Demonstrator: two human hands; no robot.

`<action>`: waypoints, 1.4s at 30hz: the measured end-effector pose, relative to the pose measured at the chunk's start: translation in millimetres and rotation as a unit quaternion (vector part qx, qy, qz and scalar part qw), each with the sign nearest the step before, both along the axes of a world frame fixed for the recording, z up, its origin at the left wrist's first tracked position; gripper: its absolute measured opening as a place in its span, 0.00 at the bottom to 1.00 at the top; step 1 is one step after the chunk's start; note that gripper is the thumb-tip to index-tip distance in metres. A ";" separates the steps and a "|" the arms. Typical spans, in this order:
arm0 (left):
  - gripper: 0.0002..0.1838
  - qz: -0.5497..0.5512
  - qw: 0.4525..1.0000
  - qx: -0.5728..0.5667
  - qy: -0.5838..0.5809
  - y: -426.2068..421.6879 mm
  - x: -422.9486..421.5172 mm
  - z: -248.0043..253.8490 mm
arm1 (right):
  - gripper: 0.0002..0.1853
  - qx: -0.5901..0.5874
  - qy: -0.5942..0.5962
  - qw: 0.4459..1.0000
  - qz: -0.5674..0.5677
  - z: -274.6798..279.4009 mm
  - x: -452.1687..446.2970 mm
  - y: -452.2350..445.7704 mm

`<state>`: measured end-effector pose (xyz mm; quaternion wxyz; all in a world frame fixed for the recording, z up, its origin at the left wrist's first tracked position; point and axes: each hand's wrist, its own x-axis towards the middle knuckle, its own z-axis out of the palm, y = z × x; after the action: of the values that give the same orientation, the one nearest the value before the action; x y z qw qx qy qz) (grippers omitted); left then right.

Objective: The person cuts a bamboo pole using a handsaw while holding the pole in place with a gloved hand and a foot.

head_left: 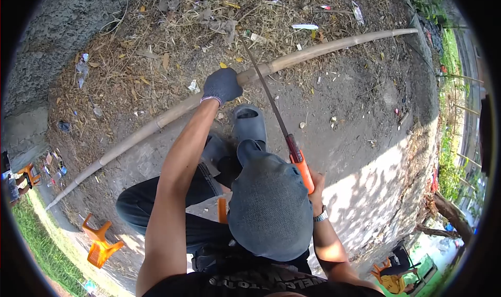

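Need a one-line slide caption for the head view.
Gloved left hand holds a bamboo pole; right hand holds an orange-handled saw, blade crossing the pole.

– At eleven o'clock, the gloved left hand (pixel 223 85) is covering a stretch of the pole (pixel 313 51), its fingertips curling out of sight!
– At four, the knee (pixel 271 208) and the orange saw handle (pixel 302 174) are hiding most fingers of the right hand (pixel 317 186).
– Down at six, the bottom edge is cropping the black shirt (pixel 339 287)!
– At three, the rim is slicing through a dark shape (pixel 486 135); at one, a white scrap (pixel 299 46) is looking too tiny to name.
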<state>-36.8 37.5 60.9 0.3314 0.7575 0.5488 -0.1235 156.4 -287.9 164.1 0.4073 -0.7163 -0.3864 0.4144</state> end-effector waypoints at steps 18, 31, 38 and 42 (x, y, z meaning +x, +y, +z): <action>0.16 -0.003 0.997 0.070 -0.023 -27.9 -6.0 -8.1 | 0.04 0.018 -0.077 0.996 0.046 24.6 4.7 85.0; 0.18 -0.008 0.999 0.027 -0.018 -24.4 -3.5 -1.7 | 0.05 0.029 -0.075 0.995 0.066 4.6 4.7 64.0; 0.18 -0.003 1.000 0.007 -0.013 -25.8 -2.1 4.0 | 0.04 -0.008 -0.060 0.997 0.038 30.2 12.3 -6.4; 0.20 -0.005 0.999 0.042 -0.003 -41.4 -2.1 -1.1 | 0.05 0.036 -0.066 0.995 0.061 -9.0 -12.2 91.9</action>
<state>-39.0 -3.9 59.8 0.3005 0.7739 0.5484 -0.0999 144.2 -196.0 155.2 0.3800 -0.7022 -0.4703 0.3760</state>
